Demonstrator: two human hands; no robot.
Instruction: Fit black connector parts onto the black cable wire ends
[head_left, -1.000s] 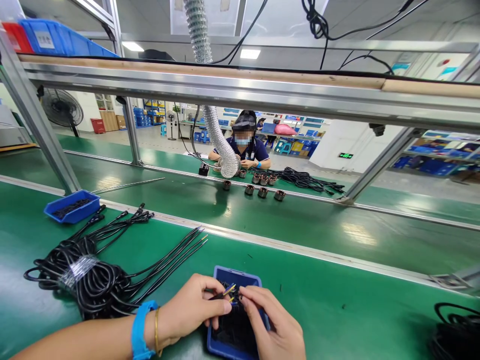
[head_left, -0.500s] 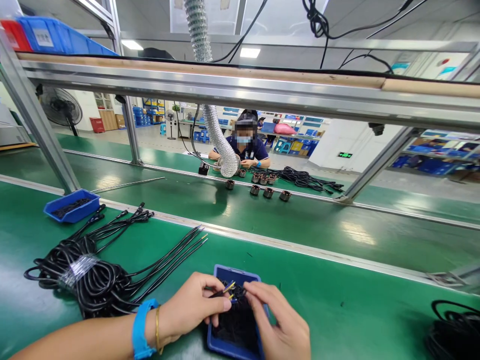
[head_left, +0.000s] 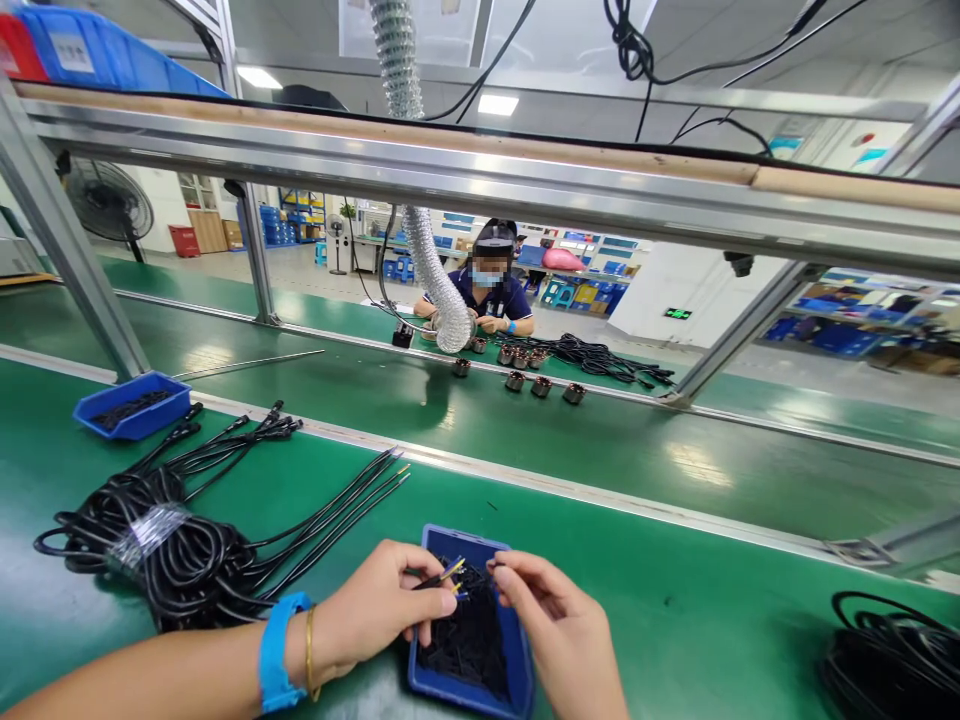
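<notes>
My left hand is closed in a pinch on the end of a black cable, whose yellow and blue wire tips stick out over a small blue tray of short black pieces. My right hand hovers over the same tray with thumb and forefinger pinched on a small black piece, just right of the wire tips. A bundle of black cables, wrapped with clear tape, lies to the left on the green table.
A second blue tray sits at the far left. More black cable lies at the lower right. Beyond the conveyor belt, small coils stand in front of a seated person and a silver flexible duct.
My right hand has lifted slightly from the tray and now pinches a small piece beside the wire tips. The coils on the belt have drifted right.
</notes>
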